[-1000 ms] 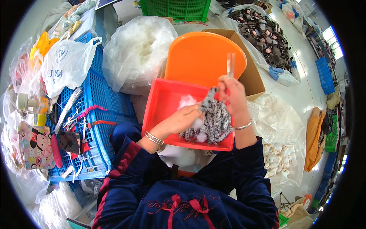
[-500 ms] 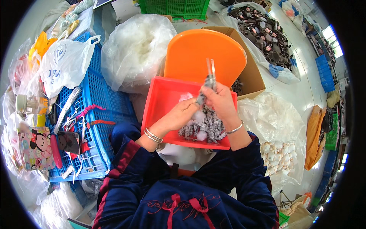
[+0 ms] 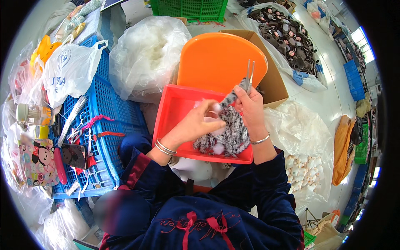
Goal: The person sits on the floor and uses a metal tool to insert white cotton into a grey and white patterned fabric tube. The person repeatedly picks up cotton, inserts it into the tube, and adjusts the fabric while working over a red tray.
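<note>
In my right hand [image 3: 251,109] is a pair of metal tweezers [image 3: 249,75], its tips pointing away from me. The same hand grips a narrow grey furry plush piece [image 3: 231,96] with dark spots. A white tuft of stuffing [image 3: 217,108] shows at the near end of that piece. My left hand [image 3: 196,123] is beside this end, thumb and fingers apart, fingertips close to the tuft. Below both hands, a heap of grey-and-white furry plush pieces [image 3: 227,135] lies in the red tray [image 3: 166,121], with loose white stuffing [image 3: 218,148] on it.
An orange stool seat [image 3: 223,62] stands beyond the tray, over a cardboard box [image 3: 275,79]. To its left is a clear bag of white stuffing [image 3: 150,54]. A blue crate [image 3: 125,112] at my left carries scissors [image 3: 77,129]. Bagged white pieces [image 3: 306,173] lie right.
My hands have drawn apart: the right moved right with the tweezers and plush piece, and the left loosened its fingers from the piece. The plush piece now tilts to the upper right.
</note>
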`<state>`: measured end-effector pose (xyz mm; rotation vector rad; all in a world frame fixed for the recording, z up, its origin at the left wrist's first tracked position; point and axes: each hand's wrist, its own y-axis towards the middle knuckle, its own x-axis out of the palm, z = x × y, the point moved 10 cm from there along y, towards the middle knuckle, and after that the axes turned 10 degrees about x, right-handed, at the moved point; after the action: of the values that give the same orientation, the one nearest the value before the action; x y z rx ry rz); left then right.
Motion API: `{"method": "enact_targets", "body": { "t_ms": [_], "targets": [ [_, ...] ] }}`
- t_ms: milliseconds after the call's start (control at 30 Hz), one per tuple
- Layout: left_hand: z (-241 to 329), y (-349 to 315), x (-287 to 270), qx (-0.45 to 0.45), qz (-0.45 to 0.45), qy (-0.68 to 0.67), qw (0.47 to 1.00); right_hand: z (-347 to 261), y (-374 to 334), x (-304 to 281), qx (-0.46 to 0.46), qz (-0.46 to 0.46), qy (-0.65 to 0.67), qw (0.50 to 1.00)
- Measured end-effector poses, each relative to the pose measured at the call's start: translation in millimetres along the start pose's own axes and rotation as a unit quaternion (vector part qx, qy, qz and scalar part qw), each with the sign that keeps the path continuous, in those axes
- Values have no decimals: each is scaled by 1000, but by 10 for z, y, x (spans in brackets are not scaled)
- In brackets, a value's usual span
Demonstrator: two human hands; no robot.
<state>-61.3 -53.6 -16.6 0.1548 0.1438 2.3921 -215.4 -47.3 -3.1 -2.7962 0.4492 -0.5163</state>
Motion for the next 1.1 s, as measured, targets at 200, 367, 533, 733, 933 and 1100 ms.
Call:
{"method": "enact_targets", "body": {
  "t_ms": [200,367,533,733,933,1100],
  "targets": [
    [-11,15,-174,3,92,-76,993,96,-41,141,5,-5,-28,1000],
    [86,20,-362,13,120,-40,992,111,-41,171,-8,-12,-22,1000],
    [94,7,-439,6,124,-8,992,114,-64,189,-14,-15,-23,1000],
    [15,30,-534,69,182,-78,978,87,11,12,0,4,58,998],
    [100,25,-293,45,124,-76,988,257,-60,268,46,-78,80,993],
    [198,15,-465,109,181,-60,976,498,-103,420,101,-107,29,989]
  ]
}}
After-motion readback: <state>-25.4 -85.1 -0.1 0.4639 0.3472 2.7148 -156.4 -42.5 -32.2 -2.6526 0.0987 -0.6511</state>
